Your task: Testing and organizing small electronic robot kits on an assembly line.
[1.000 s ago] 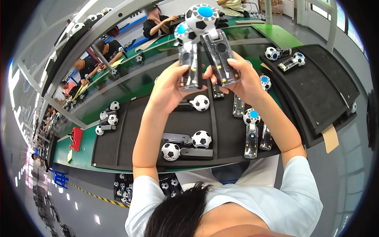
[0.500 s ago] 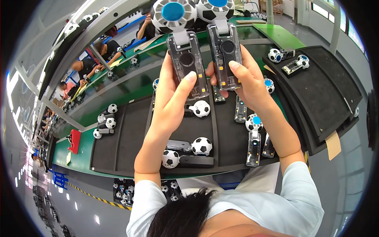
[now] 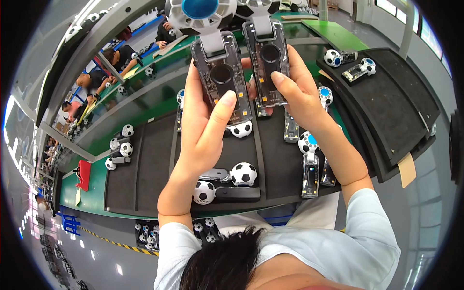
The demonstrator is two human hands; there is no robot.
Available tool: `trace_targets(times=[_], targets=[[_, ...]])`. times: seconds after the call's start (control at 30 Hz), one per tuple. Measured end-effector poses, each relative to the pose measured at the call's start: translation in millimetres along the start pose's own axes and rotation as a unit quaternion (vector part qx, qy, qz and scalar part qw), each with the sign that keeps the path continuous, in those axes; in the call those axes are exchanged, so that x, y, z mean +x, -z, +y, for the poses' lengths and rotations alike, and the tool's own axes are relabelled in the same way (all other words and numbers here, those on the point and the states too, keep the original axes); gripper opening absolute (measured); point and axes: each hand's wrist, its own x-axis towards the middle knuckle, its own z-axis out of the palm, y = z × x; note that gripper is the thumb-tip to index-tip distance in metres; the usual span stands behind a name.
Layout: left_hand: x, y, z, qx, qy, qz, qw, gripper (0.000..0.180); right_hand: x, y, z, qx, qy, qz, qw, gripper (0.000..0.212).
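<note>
My left hand is closed around a handheld fan, its thumb resting on the lower front of the clear casing. The fan's grey neck leads to a football-patterned head with a blue disc, cut off by the upper edge. A second, similar handheld fan is gripped in my right hand, with the thumb beside its round dark button. Both fans are held up side by side, heads away from me. Below them, two more fans with black-and-white ball heads lie on a black foam mat.
To the right, other clear-cased fans lie on the mat. Stacked black trays at far right bear two fans. A red object stands on the green bench at left. Other people work along a line at far left.
Both fans have come slightly nearer and shifted a little left in view, the left one appearing larger. Both hands keep their grip.
</note>
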Motion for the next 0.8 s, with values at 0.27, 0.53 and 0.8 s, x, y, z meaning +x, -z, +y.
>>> trace_targets(times=[0.27,0.53,0.8], targets=[[1,10,-9,-0.057,0.005,0.004,0.998,0.048,-3,-7,0,-0.005,0.033,-0.01,0.999,0.042],[3,11,-7,-0.072,0.03,0.027,0.997,0.042,-5,-4,2,0.002,-0.004,-0.012,1.0,0.042],[5,13,-11,-0.093,0.048,0.03,0.994,0.037,-3,0,7,0.017,-0.034,-0.015,0.999,0.041]])
